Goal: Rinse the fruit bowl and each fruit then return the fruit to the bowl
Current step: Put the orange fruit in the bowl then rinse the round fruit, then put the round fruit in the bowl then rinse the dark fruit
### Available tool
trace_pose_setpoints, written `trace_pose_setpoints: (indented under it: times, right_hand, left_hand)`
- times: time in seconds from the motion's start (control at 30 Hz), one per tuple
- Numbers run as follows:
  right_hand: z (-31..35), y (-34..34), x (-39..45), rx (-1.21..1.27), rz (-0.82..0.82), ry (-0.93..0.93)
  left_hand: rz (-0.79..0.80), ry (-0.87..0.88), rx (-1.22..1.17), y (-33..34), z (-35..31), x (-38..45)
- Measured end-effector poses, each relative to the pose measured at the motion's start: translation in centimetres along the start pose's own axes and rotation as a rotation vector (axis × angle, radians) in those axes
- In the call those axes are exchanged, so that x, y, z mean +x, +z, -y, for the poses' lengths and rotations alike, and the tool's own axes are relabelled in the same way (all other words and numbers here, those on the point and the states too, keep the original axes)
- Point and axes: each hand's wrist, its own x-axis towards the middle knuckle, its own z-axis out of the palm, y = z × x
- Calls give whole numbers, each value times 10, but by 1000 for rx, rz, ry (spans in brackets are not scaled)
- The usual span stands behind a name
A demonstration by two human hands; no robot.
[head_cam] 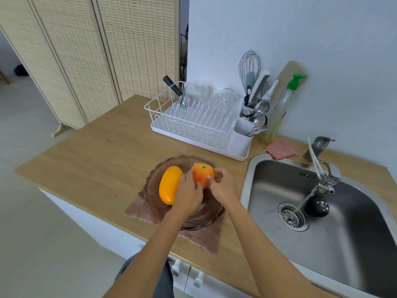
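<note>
Head view: no legible writing, hands (189,195) on orange (203,174)

The fruit bowl (189,162) is a wide, shallow dish of brown tinted glass with a scalloped rim, sitting on a brown cloth (206,237) on the tabletop (103,160), just left of the sink (335,237). A smooth yellow-orange mango (169,184) lies lengthwise in its left half. Beside it, an orange-red apple (203,174) with a green stem spot facing up is over the bowl's middle, held between 2 hands. A dark avocado (318,208) sits in the sink basin beside the drain, where the tap's water stream lands.
</note>
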Motion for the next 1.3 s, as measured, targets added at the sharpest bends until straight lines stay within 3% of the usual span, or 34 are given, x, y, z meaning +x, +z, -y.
trace_pose_setpoints:
  times: [0.53,0.77,1.03,1.3]
  right_hand:
    - [3,-1,-1,-20,46,11]
    - [1,-36,-9,79,-2,2]
    - [-67,-116,-30,89,-216,67]
    - [-184,-187,-36,123,-355,346]
  left_hand:
    - [12,-2,130,-4,-8,0]
    - [-71,158,243,1,-33,-4]
    - [125,351,258,74,-70,-9]
    - [510,281,479,203,-53,-5]
